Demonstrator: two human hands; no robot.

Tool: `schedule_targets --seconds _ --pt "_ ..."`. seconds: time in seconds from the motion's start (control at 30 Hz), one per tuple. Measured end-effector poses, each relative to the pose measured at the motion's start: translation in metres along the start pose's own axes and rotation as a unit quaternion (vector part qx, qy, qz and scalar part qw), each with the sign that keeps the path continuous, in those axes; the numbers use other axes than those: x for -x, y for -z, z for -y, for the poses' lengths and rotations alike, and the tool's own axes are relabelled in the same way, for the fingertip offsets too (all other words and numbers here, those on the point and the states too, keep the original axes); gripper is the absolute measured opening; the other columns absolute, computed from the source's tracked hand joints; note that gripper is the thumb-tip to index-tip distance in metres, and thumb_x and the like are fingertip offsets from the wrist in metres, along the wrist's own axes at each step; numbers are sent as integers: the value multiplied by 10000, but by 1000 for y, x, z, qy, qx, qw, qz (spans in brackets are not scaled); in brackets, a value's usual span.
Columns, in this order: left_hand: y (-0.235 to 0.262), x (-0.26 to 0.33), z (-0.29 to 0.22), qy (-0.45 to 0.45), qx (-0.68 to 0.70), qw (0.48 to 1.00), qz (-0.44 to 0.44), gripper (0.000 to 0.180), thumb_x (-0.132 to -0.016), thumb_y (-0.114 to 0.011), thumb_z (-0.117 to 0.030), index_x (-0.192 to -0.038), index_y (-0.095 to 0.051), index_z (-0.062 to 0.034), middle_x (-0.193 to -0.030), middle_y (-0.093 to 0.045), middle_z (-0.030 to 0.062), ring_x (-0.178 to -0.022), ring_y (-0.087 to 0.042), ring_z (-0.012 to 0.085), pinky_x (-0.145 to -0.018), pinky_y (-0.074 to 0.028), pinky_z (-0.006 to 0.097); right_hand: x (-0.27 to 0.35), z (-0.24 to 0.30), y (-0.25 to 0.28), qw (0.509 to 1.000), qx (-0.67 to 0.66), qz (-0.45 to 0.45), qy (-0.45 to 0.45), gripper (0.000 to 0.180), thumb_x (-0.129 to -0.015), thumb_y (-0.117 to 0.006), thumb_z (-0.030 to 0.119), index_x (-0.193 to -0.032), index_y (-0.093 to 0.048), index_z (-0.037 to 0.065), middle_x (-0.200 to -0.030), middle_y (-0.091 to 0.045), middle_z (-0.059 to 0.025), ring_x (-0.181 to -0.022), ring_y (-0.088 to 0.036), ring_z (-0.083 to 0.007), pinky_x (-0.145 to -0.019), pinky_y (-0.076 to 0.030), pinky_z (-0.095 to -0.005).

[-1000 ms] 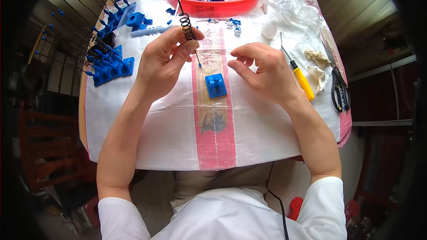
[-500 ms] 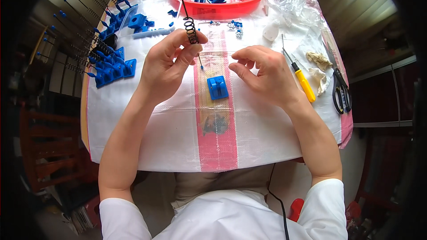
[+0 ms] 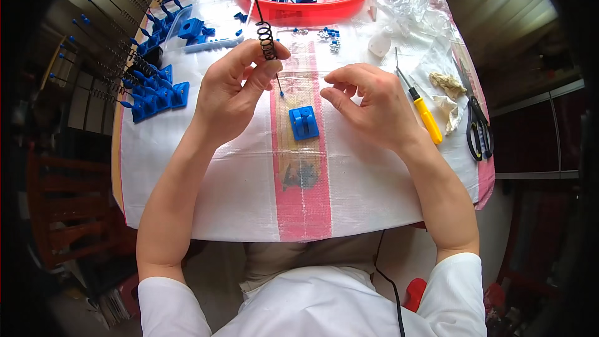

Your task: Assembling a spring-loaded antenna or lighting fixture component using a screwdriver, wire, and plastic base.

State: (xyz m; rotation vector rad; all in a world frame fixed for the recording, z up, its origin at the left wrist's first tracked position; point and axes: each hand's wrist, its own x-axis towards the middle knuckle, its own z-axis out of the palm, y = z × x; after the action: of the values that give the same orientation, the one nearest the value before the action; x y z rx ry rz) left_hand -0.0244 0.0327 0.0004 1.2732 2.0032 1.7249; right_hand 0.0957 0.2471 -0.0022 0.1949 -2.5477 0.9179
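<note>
Between thumb and fingertips, my left hand [image 3: 234,93] grips a black coil spring [image 3: 265,40]. A straight black stem rises from its top. Below the grip a thin rod ends in a small blue bead [image 3: 281,94]. Just under that bead a square blue plastic base [image 3: 304,123] with a raised, slotted middle lies on the tabletop, untouched. To the right of the base, my right hand [image 3: 368,103] hovers with curled fingers, a gap between thumb and forefinger, and nothing visible in it.
Blue bases with springs [image 3: 156,97] crowd the left edge. A clear tray [image 3: 218,43] and a red basin [image 3: 299,15] hold blue parts at the back. Small beads [image 3: 331,40] lie before the basin. A yellow-handled screwdriver [image 3: 427,118] and black scissors [image 3: 478,128] lie right.
Almost nothing differs. Everything in view sits very slightly further left, while both hands keep the same pose and the left still holds the spring.
</note>
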Motion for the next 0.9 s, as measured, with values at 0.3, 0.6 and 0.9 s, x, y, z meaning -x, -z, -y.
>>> schedule_targets --seconds 0.3,0.6,0.9 --pt "-6 -1 0 -5 13 1000 -25 189 -987 -576 -108 -1144 -627 -17 -926 -629 20 -824 -570 88 -721 -503 257 0 -2 -3 1000 -13 -16 -1 167 -838 -730 183 -880 -690 27 -793 -690 -114 -688 -664 -235 -613 -530 -344" --pt "-5 -1 0 -1 16 999 -38 172 -979 -589 -105 -1127 -639 -33 -916 -636 19 -799 -572 85 -713 -509 254 -1 2 1 1000 -2 11 -18 176 -845 -745 133 -963 -710 6 -884 -715 -118 -710 -680 -182 -618 -537 -283" --pt "-4 -1 0 -3 4 1000 -20 200 -992 -573 -120 -1158 -617 -17 -939 -638 20 -840 -580 90 -734 -499 257 -1 3 3 999 3 26 -34 183 -848 -742 136 -968 -707 3 -884 -715 -121 -724 -689 -200 -643 -544 -302"
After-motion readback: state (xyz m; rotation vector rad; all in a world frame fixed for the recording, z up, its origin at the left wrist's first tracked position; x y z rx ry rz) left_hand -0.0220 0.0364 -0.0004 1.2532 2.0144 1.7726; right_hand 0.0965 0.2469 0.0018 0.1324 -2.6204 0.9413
